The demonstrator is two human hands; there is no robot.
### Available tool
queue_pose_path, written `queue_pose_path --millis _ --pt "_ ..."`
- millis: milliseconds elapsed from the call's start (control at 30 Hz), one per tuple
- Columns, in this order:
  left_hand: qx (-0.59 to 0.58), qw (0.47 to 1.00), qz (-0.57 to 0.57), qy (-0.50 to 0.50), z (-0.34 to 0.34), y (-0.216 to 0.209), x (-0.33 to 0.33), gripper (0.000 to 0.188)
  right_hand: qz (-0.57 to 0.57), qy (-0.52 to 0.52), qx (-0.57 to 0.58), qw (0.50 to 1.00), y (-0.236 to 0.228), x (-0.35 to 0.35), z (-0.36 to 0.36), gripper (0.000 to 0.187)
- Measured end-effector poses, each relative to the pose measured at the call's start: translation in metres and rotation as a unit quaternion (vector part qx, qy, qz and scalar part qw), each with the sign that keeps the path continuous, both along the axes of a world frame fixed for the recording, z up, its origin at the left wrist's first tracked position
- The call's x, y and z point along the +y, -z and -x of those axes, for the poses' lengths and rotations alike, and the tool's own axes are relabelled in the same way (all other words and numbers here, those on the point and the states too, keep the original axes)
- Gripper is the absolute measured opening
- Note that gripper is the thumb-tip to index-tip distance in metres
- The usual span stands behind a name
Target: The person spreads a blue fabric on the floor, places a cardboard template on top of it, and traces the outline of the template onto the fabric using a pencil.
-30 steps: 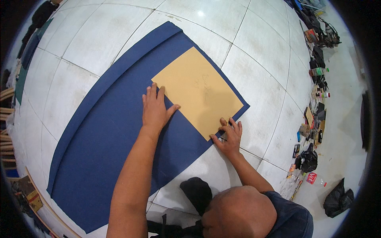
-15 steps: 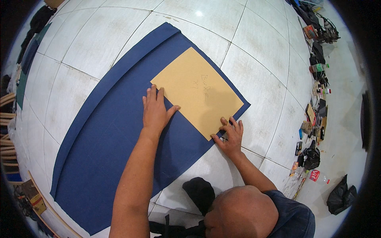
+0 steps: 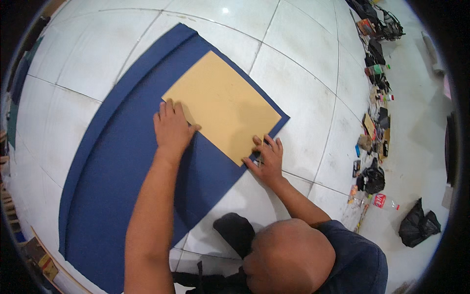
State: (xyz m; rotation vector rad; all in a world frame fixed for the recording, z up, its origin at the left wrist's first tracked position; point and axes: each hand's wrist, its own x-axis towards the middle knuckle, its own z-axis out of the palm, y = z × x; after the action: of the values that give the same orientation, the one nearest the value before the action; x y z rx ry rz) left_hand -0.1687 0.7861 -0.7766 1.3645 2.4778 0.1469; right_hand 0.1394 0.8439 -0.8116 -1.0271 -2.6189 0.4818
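A tan rectangular paper pattern [image 3: 223, 100] lies flat on a navy-blue piece of cloth [image 3: 122, 166], near the cloth's right-hand edge. My left hand [image 3: 172, 128] rests with spread fingers at the pattern's left corner and lower-left edge, its fingertips on the paper. At the pattern's near corner is my right hand [image 3: 267, 159], fingers bent around a thin pen-like stick [image 3: 258, 159]. Most of that stick is hidden by the fingers, so its exact kind is unclear. Along its long curved left side, the cloth has a folded band.
White floor tiles [image 3: 298, 88] surround the cloth. Along the right lies a row of clutter with a plastic bottle [image 3: 386, 201] and black plastic bags [image 3: 417, 224]. A black item [image 3: 235, 232] lies near the lower middle, close to my dark right sleeve [image 3: 355, 255].
The whole view has shifted, so the cloth, pattern and hands appear farther left and slightly higher. Both hands keep nearly the same places on the pattern.
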Motion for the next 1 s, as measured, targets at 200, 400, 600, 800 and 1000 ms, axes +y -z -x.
queue_pose_path --millis 200,400,600,800,1000 --pt "0.072 0.994 0.013 0.084 0.0 0.001 0.013 0.087 0.012 0.007 -0.002 1.0 0.0 0.0 0.001 0.039" --pt "-0.092 0.993 0.042 0.056 -0.005 0.012 0.027 0.103 0.0 0.008 0.007 1.0 0.003 -0.001 -0.001 0.04" --pt "-0.037 0.995 0.063 0.068 -0.023 -0.012 0.032 0.12 -0.016 0.003 -0.025 1.0 0.001 0.0 0.0 0.05" --pt "-0.012 0.997 0.043 0.065 -0.024 -0.005 0.033 0.122 0.044 0.054 0.067 0.995 -0.038 0.04 0.027 0.045" --pt "-0.047 0.995 0.078 0.046 -0.031 -0.007 0.043 0.122 0.276 -0.008 0.204 0.939 -0.047 0.107 0.159 0.033"
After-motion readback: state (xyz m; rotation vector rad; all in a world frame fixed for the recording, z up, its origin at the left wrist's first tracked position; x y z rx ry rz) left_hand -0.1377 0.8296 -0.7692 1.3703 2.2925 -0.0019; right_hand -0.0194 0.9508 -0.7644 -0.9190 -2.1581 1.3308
